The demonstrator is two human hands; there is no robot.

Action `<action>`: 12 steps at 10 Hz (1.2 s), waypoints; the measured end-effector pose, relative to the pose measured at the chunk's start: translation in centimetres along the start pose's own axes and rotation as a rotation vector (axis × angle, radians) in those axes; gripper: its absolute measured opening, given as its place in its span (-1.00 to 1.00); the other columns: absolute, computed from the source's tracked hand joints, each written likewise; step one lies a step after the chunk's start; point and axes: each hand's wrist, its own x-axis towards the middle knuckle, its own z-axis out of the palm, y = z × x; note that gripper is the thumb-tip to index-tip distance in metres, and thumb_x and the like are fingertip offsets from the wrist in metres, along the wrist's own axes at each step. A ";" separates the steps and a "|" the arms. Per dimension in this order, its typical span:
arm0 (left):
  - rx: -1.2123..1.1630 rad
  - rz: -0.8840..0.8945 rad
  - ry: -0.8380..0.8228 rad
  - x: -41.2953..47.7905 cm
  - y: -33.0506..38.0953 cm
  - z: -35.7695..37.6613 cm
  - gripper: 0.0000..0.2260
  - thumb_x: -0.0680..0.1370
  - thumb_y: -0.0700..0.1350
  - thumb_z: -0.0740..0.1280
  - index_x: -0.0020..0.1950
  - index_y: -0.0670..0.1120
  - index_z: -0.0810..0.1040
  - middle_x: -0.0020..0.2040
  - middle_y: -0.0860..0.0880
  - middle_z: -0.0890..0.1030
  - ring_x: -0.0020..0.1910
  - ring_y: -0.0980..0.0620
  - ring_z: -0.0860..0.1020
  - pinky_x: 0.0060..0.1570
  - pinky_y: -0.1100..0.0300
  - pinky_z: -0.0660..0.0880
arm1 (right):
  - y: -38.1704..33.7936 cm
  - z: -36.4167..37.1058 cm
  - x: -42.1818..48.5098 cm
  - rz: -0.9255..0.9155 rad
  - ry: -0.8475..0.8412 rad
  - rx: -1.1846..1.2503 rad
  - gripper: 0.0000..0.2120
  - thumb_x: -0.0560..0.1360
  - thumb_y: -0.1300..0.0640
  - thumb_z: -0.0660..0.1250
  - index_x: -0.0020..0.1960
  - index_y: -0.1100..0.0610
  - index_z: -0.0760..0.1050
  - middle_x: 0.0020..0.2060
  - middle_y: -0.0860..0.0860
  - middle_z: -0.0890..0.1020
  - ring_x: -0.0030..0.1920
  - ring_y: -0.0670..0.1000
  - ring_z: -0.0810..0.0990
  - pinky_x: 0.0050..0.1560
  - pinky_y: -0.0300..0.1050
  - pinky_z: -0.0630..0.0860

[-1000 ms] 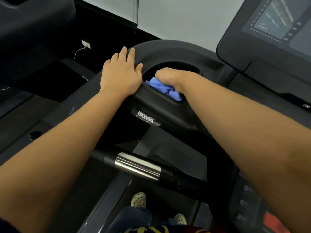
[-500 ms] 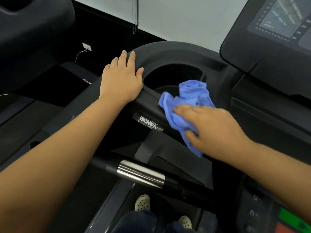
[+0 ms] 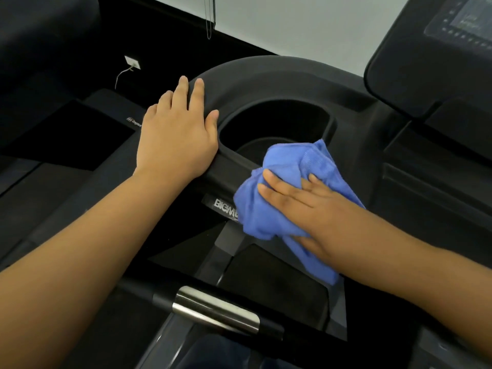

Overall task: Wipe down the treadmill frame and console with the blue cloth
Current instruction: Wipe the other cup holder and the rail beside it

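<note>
The blue cloth [image 3: 287,182] lies bunched on the front edge of the black treadmill console frame [image 3: 279,78], partly covering the white brand label [image 3: 222,206]. My right hand [image 3: 306,206] presses flat on the cloth with straight fingers pointing left. My left hand [image 3: 178,137] rests palm down on the curved rim left of the cup-holder recess [image 3: 274,123], fingers spread and straight. The console screen [image 3: 458,20] sits at the upper right.
A handlebar with a chrome grip sensor [image 3: 215,310] crosses below the console. A neighbouring machine's dark deck [image 3: 61,137] lies to the left. A wall socket with a cable [image 3: 132,62] is on the dark skirting behind.
My right hand came out of the cup-holder recess with the cloth and now presses it on the console's front edge, sliding left over the label. My left hand stayed put.
</note>
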 end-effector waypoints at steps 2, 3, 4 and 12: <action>-0.001 0.004 -0.011 -0.1 0.1 0.1 -0.49 0.64 0.06 0.02 0.53 -0.17 0.13 0.50 -0.23 0.21 0.40 -0.25 0.29 0.28 -0.14 0.28 | -1.6 -1.3 4.0 0.268 0.089 0.240 -0.49 0.54 -0.05 0.03 0.40 0.18 0.32 0.32 0.13 0.44 0.33 0.11 0.38 0.25 -0.17 0.22; -0.004 0.003 -0.021 0.0 0.2 0.2 -0.48 0.64 0.07 0.01 0.54 -0.16 0.11 0.51 -0.22 0.20 0.42 -0.23 0.27 0.30 -0.12 0.26 | 0.7 -2.7 7.3 0.444 0.076 0.263 -0.72 0.58 0.05 0.13 0.17 0.20 0.44 0.05 0.16 0.59 0.08 0.17 0.53 -0.03 -0.13 0.35; -0.010 -0.007 -0.020 -0.1 0.1 0.2 -0.48 0.64 0.08 -0.01 0.54 -0.14 0.10 0.52 -0.20 0.18 0.43 -0.22 0.26 0.31 -0.11 0.24 | 3.1 -2.6 9.8 0.501 0.191 0.160 -0.76 0.56 0.12 0.19 0.11 0.26 0.44 0.04 0.18 0.53 0.02 0.17 0.50 -0.08 -0.13 0.30; -0.050 -0.015 -0.043 0.0 0.0 0.1 -0.49 0.63 0.02 0.03 0.54 -0.16 0.11 0.51 -0.22 0.17 0.41 -0.27 0.26 0.31 -0.14 0.23 | 0.8 -4.4 11.7 0.667 -0.412 0.397 -0.78 0.45 0.37 0.13 -0.01 0.30 0.53 -0.40 0.08 0.46 -0.41 0.02 0.40 -0.44 -0.22 0.36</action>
